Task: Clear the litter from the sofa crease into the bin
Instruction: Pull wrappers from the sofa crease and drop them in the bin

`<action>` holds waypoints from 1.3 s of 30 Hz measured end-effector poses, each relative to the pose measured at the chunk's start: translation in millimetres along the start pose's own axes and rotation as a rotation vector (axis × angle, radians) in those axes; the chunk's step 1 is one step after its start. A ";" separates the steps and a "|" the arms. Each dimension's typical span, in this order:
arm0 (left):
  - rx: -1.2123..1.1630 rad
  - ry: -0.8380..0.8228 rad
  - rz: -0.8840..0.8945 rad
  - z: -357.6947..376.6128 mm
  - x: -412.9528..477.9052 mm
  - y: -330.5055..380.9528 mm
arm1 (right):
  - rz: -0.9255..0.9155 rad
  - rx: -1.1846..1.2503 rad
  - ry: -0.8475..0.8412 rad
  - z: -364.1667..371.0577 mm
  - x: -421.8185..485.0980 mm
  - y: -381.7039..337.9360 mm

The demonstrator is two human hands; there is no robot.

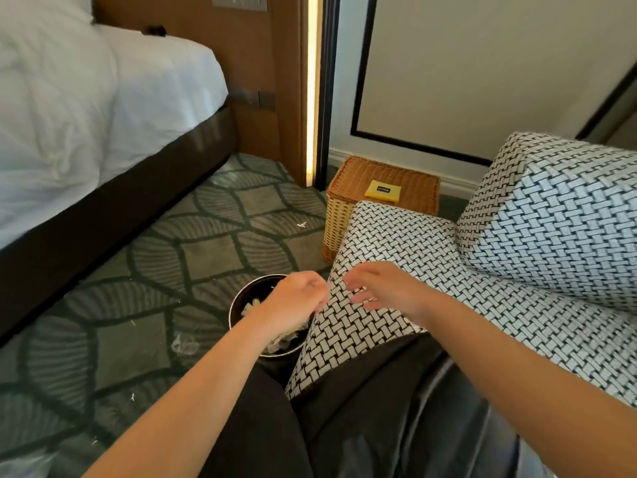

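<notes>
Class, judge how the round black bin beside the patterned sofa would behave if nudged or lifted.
The round black bin looks rigid, so it should keep its shape. Holding crumpled pale litter, it is probably light. On the patterned green carpet it may tip rather than slide.

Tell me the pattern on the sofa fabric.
Black-and-white basket weave on the sofa, seen in the head view.

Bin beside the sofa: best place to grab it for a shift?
Probably the far-left rim of the bin, from above: it stands upright with an open round top, the sofa crowds its right side, and the left hand hangs over its middle.
</notes>
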State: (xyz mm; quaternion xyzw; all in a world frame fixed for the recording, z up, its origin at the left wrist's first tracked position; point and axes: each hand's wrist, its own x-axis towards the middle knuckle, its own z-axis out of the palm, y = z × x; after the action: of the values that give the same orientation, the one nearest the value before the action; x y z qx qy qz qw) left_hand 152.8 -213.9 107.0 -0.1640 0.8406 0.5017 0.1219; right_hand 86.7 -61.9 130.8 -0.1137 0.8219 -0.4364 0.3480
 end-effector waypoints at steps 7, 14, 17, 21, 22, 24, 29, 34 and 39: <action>0.196 -0.145 0.320 66.9 -58.0 69.4 | -0.083 0.001 0.164 -59.2 -107.0 55.3; 0.268 -0.354 0.514 154.3 -97.4 117.9 | 0.054 0.107 0.407 -102.5 -207.9 157.7; 0.257 -0.437 0.551 190.0 -105.8 130.3 | 0.163 0.129 0.482 -107.9 -237.5 207.2; 0.321 -0.578 0.581 248.6 -117.2 137.1 | 0.264 0.221 0.608 -100.1 -285.6 266.1; 0.344 -0.614 0.579 262.2 -120.1 136.9 | 0.295 0.240 0.647 -96.9 -294.7 279.2; 0.385 -0.688 0.562 289.5 -126.9 135.4 | 0.358 0.264 0.731 -90.2 -311.6 307.7; 0.456 -0.790 0.514 345.4 -141.7 122.5 | 0.470 0.281 0.954 -66.7 -345.9 362.3; 0.440 -0.811 0.482 393.7 -155.3 98.3 | 0.574 0.160 1.194 -52.0 -370.7 391.9; 0.570 -0.748 0.587 427.1 -162.7 81.1 | 0.820 -0.402 1.179 -49.7 -391.4 420.8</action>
State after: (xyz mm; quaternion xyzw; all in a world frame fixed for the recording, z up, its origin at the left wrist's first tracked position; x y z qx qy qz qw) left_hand 286.9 224.3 32.9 0.3058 0.8530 0.2912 0.3067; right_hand 388.9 411.5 -0.6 0.3934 0.9127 -0.1013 -0.0431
